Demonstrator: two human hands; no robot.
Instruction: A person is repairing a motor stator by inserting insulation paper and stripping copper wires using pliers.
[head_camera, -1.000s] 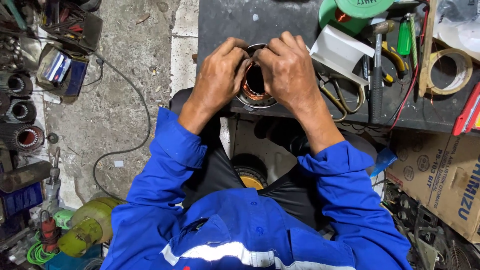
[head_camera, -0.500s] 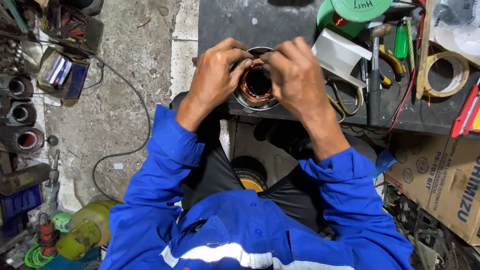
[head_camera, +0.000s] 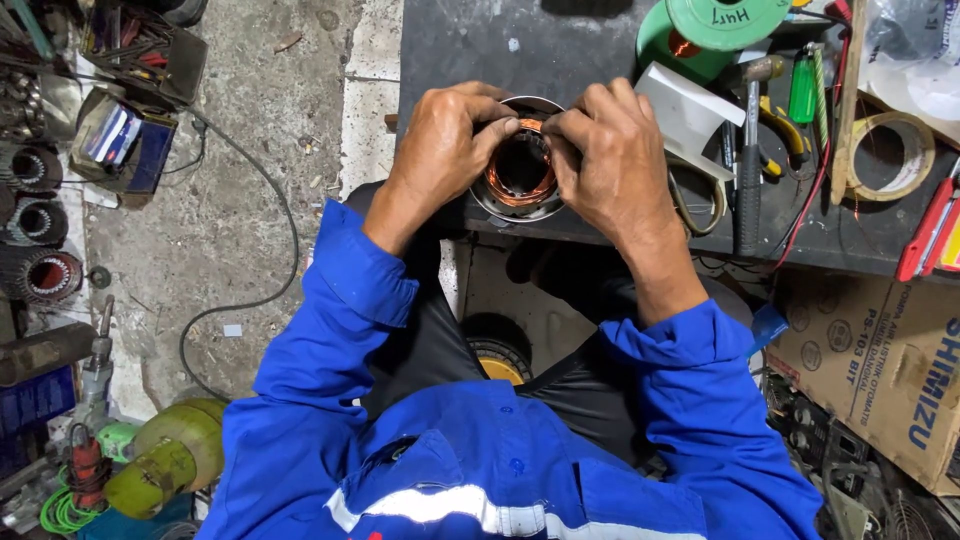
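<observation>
A round metal motor stator (head_camera: 520, 180) with copper windings inside sits at the near edge of a dark workbench (head_camera: 560, 50). My left hand (head_camera: 440, 150) grips its left rim, thumb and fingers pinching at the top of the copper coil. My right hand (head_camera: 610, 160) holds the right rim, its fingers meeting the left hand's at the top of the winding. Both arms wear blue sleeves.
On the bench to the right lie a white folded sheet (head_camera: 685, 110), a hammer (head_camera: 750, 170), pliers, a green wire spool (head_camera: 715, 30) and a tape roll (head_camera: 885, 155). A cardboard box (head_camera: 880, 370) stands at right. Stators (head_camera: 45, 275) and tool parts lie on the concrete floor at left.
My fingers have come together at the top of the copper winding; the stator has stayed in place on the bench edge.
</observation>
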